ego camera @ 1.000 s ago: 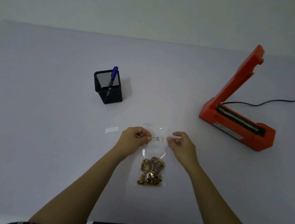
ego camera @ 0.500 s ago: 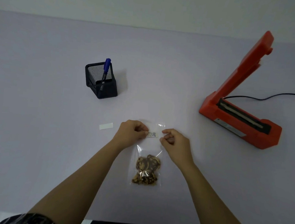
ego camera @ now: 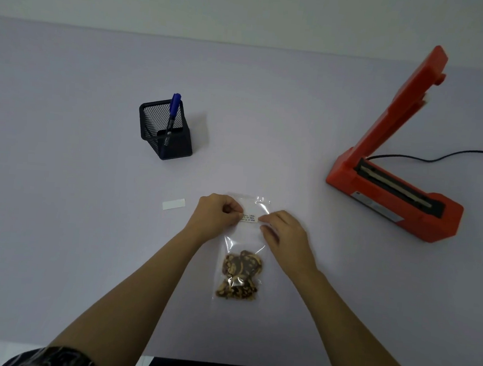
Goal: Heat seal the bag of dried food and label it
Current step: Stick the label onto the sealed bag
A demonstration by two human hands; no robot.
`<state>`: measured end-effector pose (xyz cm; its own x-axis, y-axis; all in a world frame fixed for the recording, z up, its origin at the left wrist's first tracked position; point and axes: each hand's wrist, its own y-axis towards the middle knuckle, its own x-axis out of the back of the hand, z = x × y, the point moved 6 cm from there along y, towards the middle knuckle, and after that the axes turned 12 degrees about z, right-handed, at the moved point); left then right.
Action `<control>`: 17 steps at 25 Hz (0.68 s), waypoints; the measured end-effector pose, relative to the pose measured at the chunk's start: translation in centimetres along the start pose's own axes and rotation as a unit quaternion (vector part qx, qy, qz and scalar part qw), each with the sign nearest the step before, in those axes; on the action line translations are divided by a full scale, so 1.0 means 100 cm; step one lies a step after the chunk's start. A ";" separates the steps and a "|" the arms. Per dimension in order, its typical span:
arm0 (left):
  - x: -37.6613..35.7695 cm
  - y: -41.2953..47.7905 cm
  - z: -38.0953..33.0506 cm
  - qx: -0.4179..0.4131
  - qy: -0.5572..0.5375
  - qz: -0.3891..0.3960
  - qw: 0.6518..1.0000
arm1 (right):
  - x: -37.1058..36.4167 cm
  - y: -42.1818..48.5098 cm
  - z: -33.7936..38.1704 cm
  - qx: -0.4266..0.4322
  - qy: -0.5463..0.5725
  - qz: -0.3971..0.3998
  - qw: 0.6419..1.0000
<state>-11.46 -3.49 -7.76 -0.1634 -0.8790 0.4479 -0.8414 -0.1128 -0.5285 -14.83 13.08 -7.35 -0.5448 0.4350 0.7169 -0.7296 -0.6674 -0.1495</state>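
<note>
Hands [ego camera: 284, 233] on label [ego camera: 249, 216], bag [ego camera: 240, 270], lilac table [ego camera: 60, 167], white wall [ego camera: 249, 8]

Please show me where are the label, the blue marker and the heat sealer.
label [ego camera: 250, 216]: head view, its written middle, between the hands.
blue marker [ego camera: 174, 109]: head view, its cap end.
heat sealer [ego camera: 390, 207]: head view, front of its base.

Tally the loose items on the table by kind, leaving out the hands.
Clear plastic bag of dried food: 1
Small white written label on the bag: 1
Blank white paper strip: 1
Black mesh pen holder: 1
Blue marker pen: 1
Orange heat sealer, arm raised: 1
Total: 6
</note>
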 end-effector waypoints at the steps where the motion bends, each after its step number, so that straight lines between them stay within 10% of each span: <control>1: 0.000 0.001 0.000 -0.002 0.003 -0.001 1.000 | -0.001 0.000 0.000 0.012 -0.013 -0.001 1.000; 12: -0.005 0.000 0.003 -0.020 0.041 -0.086 0.995 | -0.005 0.005 -0.001 0.055 -0.106 0.010 0.993; 17: -0.016 -0.018 0.002 -0.176 0.166 -0.124 0.962 | -0.008 0.005 -0.001 0.046 -0.104 0.026 0.993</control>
<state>-9.56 -1.97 -7.62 -0.0403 -0.6423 0.7654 -0.9887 -0.0851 -0.1235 -14.81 12.49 -8.03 -0.4763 0.2699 0.8368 -0.6570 -0.7417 -0.1347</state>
